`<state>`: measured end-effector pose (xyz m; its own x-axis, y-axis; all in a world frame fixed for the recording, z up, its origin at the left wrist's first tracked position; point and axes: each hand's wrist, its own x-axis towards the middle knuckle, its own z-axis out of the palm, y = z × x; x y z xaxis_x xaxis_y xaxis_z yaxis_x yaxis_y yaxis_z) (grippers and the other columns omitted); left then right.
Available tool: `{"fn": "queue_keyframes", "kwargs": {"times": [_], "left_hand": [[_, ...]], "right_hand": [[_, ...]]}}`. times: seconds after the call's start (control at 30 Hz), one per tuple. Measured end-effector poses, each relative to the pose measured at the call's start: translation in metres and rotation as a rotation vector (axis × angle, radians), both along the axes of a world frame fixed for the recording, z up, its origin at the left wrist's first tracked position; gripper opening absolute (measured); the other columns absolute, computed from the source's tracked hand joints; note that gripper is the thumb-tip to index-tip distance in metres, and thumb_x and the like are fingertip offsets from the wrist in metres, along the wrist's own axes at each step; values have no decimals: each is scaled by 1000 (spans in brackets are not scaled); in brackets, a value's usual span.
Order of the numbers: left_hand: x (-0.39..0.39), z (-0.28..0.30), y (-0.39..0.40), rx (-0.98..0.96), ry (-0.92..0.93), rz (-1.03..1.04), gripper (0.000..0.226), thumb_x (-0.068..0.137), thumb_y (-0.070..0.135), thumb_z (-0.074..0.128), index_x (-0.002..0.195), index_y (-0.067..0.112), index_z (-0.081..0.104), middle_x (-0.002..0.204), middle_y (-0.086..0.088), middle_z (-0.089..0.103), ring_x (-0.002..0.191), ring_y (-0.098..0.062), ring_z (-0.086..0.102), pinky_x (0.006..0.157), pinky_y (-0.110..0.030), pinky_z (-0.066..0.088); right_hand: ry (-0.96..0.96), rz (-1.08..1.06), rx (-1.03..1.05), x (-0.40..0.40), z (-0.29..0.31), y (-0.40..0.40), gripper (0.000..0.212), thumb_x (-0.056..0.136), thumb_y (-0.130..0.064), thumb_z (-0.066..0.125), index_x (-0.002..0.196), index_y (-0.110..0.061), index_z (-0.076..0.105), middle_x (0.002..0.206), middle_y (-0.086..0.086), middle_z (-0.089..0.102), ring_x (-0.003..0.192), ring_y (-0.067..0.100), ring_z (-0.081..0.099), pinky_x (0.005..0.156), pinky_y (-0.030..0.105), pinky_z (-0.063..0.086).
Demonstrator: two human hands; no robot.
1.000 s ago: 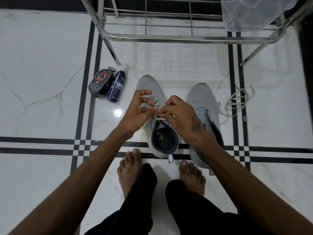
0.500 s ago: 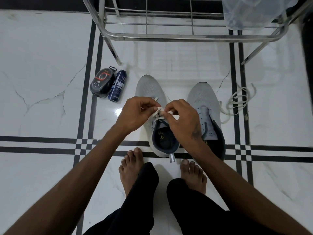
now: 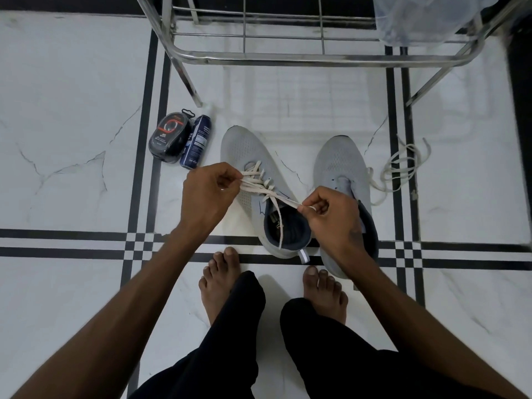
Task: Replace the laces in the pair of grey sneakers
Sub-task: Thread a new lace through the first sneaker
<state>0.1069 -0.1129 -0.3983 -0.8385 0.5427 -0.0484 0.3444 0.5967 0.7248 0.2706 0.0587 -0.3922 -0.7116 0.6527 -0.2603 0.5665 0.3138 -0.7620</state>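
Two grey sneakers stand side by side on the white floor in front of my bare feet. The left sneaker (image 3: 247,151) carries a white lace (image 3: 263,187) threaded through its eyelets. My left hand (image 3: 210,191) pinches the lace strands at the shoe's left side. My right hand (image 3: 331,211) pinches the other end over the shoe's opening, and the lace runs taut between both hands. One loose end hangs into the shoe. The right sneaker (image 3: 338,159) has no lace in its eyelets; my right hand covers part of it. A loose white lace (image 3: 403,168) lies on the floor right of it.
A black shoe-polish case (image 3: 169,136) and a dark blue spray can (image 3: 197,142) lie left of the sneakers. A steel rack (image 3: 288,59) stands behind them, with a clear plastic bag (image 3: 426,15) at its right. My feet (image 3: 218,283) are just behind the heels.
My hands were close together over the left sneaker's tongue. They have moved apart, the left hand to the left and the right hand to the right, drawing the lace tight.
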Motion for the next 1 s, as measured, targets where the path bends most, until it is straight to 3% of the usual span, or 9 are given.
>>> {"fn": "queue_keyframes", "kwargs": {"times": [0.37, 0.47, 0.57, 0.63, 0.7, 0.73, 0.83, 0.93, 1.0], "left_hand": [[11, -8, -4, 49, -97, 131, 15, 86, 18, 75, 90, 32, 73, 80, 24, 68, 74, 6, 64, 68, -7, 50], [23, -3, -7, 71, -174, 138, 32, 90, 25, 72, 121, 26, 68, 112, 17, 67, 96, 7, 63, 86, -17, 55], [50, -3, -21, -86, -353, 57, 76, 83, 53, 69, 149, 30, 40, 134, 23, 46, 120, 1, 47, 99, -22, 42], [68, -7, -31, -108, -424, -42, 70, 82, 48, 72, 144, 31, 46, 127, 35, 49, 111, 10, 47, 92, -11, 42], [71, -9, -37, -58, -409, -54, 55, 84, 25, 73, 135, 34, 55, 107, 48, 54, 96, 19, 53, 81, 0, 41], [66, -10, -39, -49, -397, -21, 54, 84, 16, 72, 133, 34, 56, 107, 49, 55, 96, 20, 56, 84, -3, 45], [42, -11, -47, -93, -357, 40, 56, 83, 11, 69, 137, 25, 58, 127, 24, 59, 112, 2, 61, 99, -32, 52], [31, -8, -53, -98, -344, 28, 56, 82, 12, 69, 134, 31, 60, 126, 25, 59, 109, 2, 61, 96, -33, 54], [24, -7, -57, -126, -313, 28, 57, 82, 12, 68, 135, 29, 60, 132, 14, 62, 113, -3, 63, 97, -32, 53]], "right_hand": [[-17, -50, -26, 2, -7, -7, 15, 83, -13, 76, 75, -20, 66, 66, -5, 62, 63, 7, 56, 60, 25, 50], [-102, 30, -108, 5, -5, -13, 14, 87, -24, 70, 100, -25, 66, 91, -5, 64, 84, 10, 61, 75, 27, 53], [-223, 245, -206, 11, -2, -17, 62, 90, -35, 66, 147, -36, 43, 127, -7, 57, 114, 9, 54, 99, 28, 45], [-245, 320, -238, 8, 0, -21, 71, 90, -31, 63, 153, -42, 31, 128, -9, 63, 107, 10, 63, 97, 31, 51], [-254, 364, -257, 0, -2, -30, 74, 90, -26, 60, 152, -48, 27, 117, -7, 69, 90, 12, 68, 86, 31, 57], [-245, 371, -284, -6, -4, -36, 75, 90, -23, 60, 152, -48, 27, 113, -6, 70, 84, 11, 68, 80, 28, 57], [-195, 332, -365, -21, -7, -50, 77, 88, -14, 60, 153, -44, 30, 106, -8, 70, 81, 10, 68, 78, 25, 58], [-176, 334, -356, -34, -10, -53, 78, 86, -14, 61, 152, -44, 33, 104, -6, 71, 81, 13, 69, 81, 30, 59], [-163, 338, -378, -42, -11, -56, 78, 85, -13, 62, 152, -42, 33, 107, -8, 71, 79, 10, 68, 75, 23, 57]]}}
